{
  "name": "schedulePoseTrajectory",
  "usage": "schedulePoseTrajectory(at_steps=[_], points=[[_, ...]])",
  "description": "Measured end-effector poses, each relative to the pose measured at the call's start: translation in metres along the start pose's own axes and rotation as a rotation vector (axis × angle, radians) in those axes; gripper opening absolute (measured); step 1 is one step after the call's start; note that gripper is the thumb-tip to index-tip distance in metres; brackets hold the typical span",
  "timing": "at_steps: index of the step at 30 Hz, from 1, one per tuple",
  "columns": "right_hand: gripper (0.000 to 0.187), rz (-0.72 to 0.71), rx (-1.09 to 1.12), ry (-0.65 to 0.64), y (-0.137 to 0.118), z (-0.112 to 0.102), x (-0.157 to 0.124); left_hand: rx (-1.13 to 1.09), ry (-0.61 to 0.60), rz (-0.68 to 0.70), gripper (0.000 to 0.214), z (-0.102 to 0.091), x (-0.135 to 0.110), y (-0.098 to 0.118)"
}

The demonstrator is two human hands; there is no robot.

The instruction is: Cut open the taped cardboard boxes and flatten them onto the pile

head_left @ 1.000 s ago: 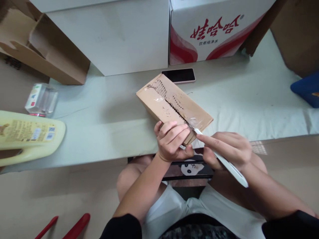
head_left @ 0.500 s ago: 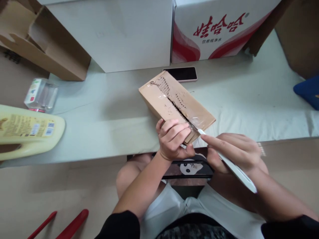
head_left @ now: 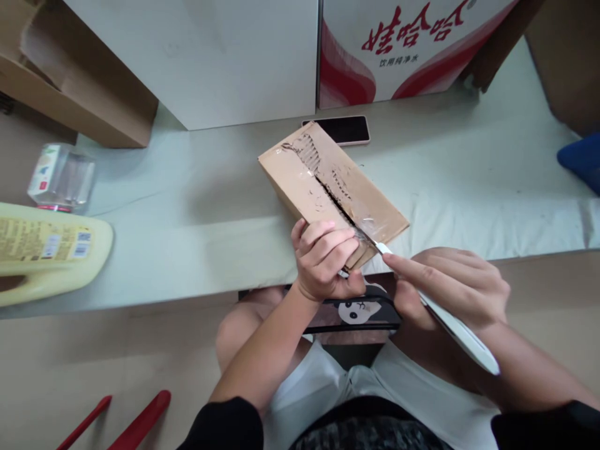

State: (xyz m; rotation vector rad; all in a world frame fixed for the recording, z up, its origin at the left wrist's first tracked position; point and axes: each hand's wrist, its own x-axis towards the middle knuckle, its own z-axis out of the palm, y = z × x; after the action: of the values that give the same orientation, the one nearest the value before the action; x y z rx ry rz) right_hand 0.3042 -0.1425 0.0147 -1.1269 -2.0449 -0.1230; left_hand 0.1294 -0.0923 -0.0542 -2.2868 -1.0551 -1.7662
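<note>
A small cardboard box rests at a slant near the front edge of the covered table. Its top face is scuffed and torn, with a dark slit along the middle seam and bits of clear tape. My left hand grips the near corner, fingers over the top and thumb beneath. In my right hand is a white-handled utility knife, index finger stretched along it. The knife's tip meets the near end of the slit; how deep the blade goes is hidden.
Behind the box lies a phone, in front of a white carton and a red-and-white carton. To the left are an open cardboard box, a clear plastic container and a yellow jug. A blue object sits far right.
My right hand and the utility knife have shifted slightly right and back along the slit, showing more of the blade. My left hand keeps its hold. The view has moved a little.
</note>
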Motion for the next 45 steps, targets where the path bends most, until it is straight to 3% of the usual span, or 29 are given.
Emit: schedulePoseTrajectory(at_steps=[3, 8, 14, 21, 25, 29, 36, 42, 45], points=[[0.026, -0.068, 0.046, 0.082, 0.0, -0.002, -0.003, -0.012, -0.006, -0.008, 0.029, 0.0, 0.0, 0.001], [0.032, -0.075, 0.051, -0.022, 0.004, 0.003, 0.005, -0.01, -0.024, -0.004, 0.031, -0.001, 0.001, 0.0], [0.03, -0.115, 0.044, -0.046, 0.009, 0.001, 0.009, -0.005, -0.019, 0.006, 0.032, 0.0, 0.001, 0.0], [0.034, -0.021, 0.074, -0.059, -0.003, -0.014, 0.005, 0.043, -0.045, 0.017, 0.036, -0.003, 0.003, -0.002], [0.031, -0.004, 0.065, -0.124, -0.001, -0.007, 0.011, 0.062, -0.077, 0.028, 0.036, -0.005, 0.003, -0.004], [0.027, -0.02, 0.06, -0.099, 0.004, -0.003, 0.014, 0.024, -0.052, 0.023, 0.033, -0.003, 0.002, -0.004], [0.028, -0.039, 0.068, -0.097, 0.004, -0.016, 0.01, 0.013, -0.053, 0.016, 0.033, -0.002, 0.002, -0.004], [0.022, 0.047, 0.079, -0.091, 0.002, -0.003, 0.019, -0.03, -0.045, 0.027, 0.032, -0.003, 0.001, -0.007], [0.023, 0.025, 0.11, -0.075, 0.0, -0.007, 0.019, -0.045, -0.053, 0.033, 0.031, -0.003, 0.0, -0.008]])
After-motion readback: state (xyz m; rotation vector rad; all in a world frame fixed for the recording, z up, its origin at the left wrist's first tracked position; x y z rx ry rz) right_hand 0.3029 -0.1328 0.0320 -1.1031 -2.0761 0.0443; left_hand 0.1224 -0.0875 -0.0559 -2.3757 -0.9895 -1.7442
